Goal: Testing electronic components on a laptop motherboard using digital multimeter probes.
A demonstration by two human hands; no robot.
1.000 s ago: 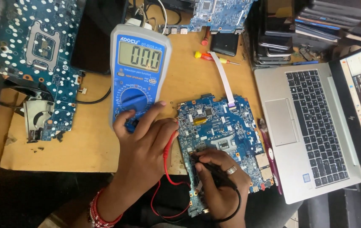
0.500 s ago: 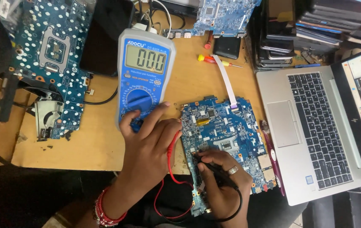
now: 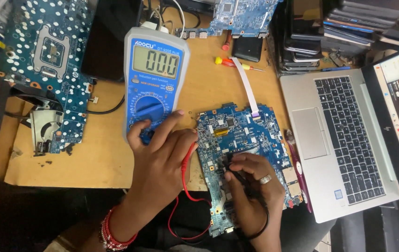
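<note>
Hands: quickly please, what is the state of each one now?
Left hand: fingers on the meter dial, red wire beneath.
Right hand: closed on black probe, touching circuit board.

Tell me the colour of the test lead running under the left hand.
Red; the test lead loops under the left hand beside the blue circuit board. Head view shows it.

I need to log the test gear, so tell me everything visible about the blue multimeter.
The multimeter is a blue and grey handheld unit, plastic by its look, lying face up on the wooden table, its top toward the far edge. A greenish display sits near the top, switched on and showing digits. Below it lies a round blue dial. The left hand covers its lower end, fingers on the dial's lower edge. A red lead runs beside that hand; where it plugs in is hidden.
</note>
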